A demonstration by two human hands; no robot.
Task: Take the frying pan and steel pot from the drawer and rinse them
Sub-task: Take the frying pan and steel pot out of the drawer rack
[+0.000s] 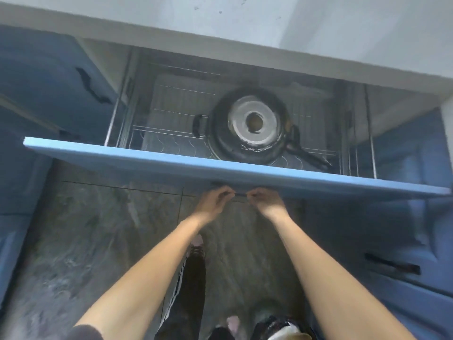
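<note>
A blue drawer [171,165] stands pulled out below the white countertop. In its wire rack lies a black frying pan [220,141], handle pointing to the right front. A steel pot [253,122] rests upside down in the pan, its shiny bottom facing up and a black side handle [199,125] sticking out on the left. My left hand [213,201] and my right hand [266,200] both grip the dark drawer handle [239,194] under the drawer's front edge, fingers curled around it.
Blue cabinet doors with black handles stand at the left [49,82] and at the right [404,241]. The white countertop [245,45] overhangs the drawer's back. Below are the grey marbled floor [98,229], my legs and my slippers.
</note>
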